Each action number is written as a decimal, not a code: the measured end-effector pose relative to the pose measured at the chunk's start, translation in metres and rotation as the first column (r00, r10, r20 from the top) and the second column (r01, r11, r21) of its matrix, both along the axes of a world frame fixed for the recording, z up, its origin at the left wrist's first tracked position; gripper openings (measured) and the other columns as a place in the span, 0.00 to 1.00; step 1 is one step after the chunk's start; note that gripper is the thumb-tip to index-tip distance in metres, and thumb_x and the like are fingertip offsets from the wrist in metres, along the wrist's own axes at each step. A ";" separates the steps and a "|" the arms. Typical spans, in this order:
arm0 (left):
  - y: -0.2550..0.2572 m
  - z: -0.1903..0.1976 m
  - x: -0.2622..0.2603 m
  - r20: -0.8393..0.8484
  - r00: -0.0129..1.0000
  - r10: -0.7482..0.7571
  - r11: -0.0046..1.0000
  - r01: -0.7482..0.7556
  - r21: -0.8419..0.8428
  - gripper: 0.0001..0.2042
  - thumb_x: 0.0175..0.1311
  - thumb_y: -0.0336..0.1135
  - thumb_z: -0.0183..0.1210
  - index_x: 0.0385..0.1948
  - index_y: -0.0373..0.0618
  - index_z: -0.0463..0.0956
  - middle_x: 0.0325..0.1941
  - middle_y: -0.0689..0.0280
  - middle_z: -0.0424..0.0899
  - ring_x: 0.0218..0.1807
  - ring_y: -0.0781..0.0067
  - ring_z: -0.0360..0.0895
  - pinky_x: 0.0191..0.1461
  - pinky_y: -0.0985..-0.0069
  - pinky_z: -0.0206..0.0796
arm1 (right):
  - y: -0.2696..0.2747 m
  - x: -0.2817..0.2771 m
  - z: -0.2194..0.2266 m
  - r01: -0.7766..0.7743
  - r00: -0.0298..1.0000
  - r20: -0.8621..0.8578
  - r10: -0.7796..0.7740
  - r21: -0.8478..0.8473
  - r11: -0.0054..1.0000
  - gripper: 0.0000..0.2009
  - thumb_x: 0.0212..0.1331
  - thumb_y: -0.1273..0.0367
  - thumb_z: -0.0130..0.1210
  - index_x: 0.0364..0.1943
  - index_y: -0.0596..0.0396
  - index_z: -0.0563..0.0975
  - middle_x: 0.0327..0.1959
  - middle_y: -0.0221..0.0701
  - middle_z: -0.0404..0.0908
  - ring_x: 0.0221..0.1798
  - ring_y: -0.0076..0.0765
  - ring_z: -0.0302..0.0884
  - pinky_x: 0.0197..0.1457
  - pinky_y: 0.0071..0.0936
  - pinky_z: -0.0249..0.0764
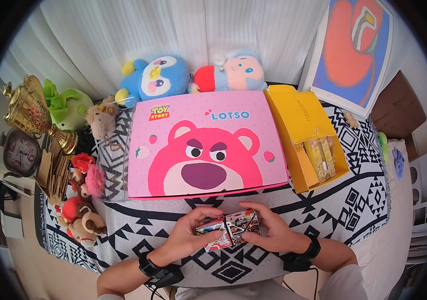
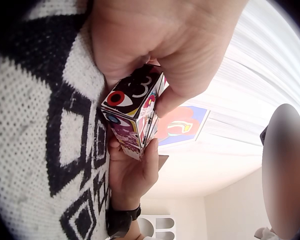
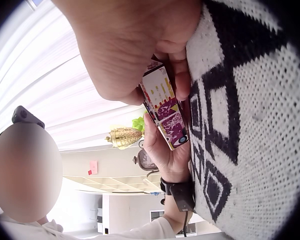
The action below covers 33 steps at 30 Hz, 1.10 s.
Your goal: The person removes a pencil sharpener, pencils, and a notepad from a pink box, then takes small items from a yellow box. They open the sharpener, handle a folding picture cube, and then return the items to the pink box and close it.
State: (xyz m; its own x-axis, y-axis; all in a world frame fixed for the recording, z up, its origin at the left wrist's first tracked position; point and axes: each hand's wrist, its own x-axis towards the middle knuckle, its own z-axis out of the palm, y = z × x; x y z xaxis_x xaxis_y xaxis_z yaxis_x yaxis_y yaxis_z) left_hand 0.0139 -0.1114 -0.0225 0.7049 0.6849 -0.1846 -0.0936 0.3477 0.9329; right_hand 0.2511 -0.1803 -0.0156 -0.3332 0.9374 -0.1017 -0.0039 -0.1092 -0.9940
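Observation:
Both hands hold a colourful printed folding puzzle cube (image 1: 242, 226) low over the patterned cloth, near its front edge. On its left side, my left hand (image 1: 186, 239) grips it, thumb on the upper face and fingers behind. The right hand (image 1: 276, 235) grips the other side in the same way. A dark seam runs between the two parts of the block in the head view. From the left wrist, the block (image 2: 131, 107) shows a black face with a red-ringed eye. Purple and white faces of the block (image 3: 165, 106) show in the right wrist view.
Behind the hands lies a large pink Lotso box (image 1: 206, 145). An open yellow box (image 1: 296, 112) stands to its right. Plush toys (image 1: 161, 77) line the back. Left are a gold trophy (image 1: 28, 107), a clock (image 1: 21, 152) and a plush (image 1: 81, 222). A painting (image 1: 348, 47) leans back right.

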 end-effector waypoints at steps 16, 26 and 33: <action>0.000 0.000 -0.001 0.010 1.000 0.002 1.000 -0.002 0.006 0.20 0.61 0.24 0.62 0.54 0.36 0.68 0.55 0.61 0.74 0.58 0.74 0.72 0.64 0.76 0.63 | 0.000 0.001 -0.001 -0.013 0.999 0.035 0.012 0.028 1.000 0.33 0.62 0.69 0.58 0.68 0.57 0.55 0.56 0.40 0.70 0.55 0.30 0.73 0.60 0.32 0.68; 0.000 -0.004 -0.001 0.001 1.000 -0.006 1.000 0.006 -0.005 0.21 0.59 0.25 0.64 0.54 0.37 0.68 0.56 0.61 0.74 0.58 0.74 0.72 0.65 0.75 0.63 | 0.000 0.001 -0.001 -0.011 0.999 0.053 0.009 0.026 1.000 0.33 0.61 0.70 0.58 0.68 0.57 0.55 0.50 0.39 0.75 0.51 0.29 0.74 0.57 0.30 0.69; 0.000 -0.003 0.000 -0.017 1.000 -0.008 1.000 0.008 0.003 0.21 0.60 0.25 0.63 0.54 0.36 0.68 0.55 0.61 0.74 0.57 0.75 0.72 0.63 0.76 0.64 | 0.000 0.001 -0.001 -0.015 0.999 0.041 0.014 0.025 1.000 0.33 0.61 0.70 0.58 0.68 0.57 0.55 0.52 0.41 0.74 0.52 0.30 0.75 0.58 0.31 0.70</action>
State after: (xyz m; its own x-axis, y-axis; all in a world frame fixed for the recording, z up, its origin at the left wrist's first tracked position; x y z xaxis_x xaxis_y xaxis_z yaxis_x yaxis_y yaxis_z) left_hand 0.0134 -0.1118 -0.0251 0.7070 0.6799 -0.1946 -0.0749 0.3456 0.9354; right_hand 0.2521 -0.1799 -0.0163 -0.3426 0.9349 -0.0922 0.0378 -0.0843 -0.9957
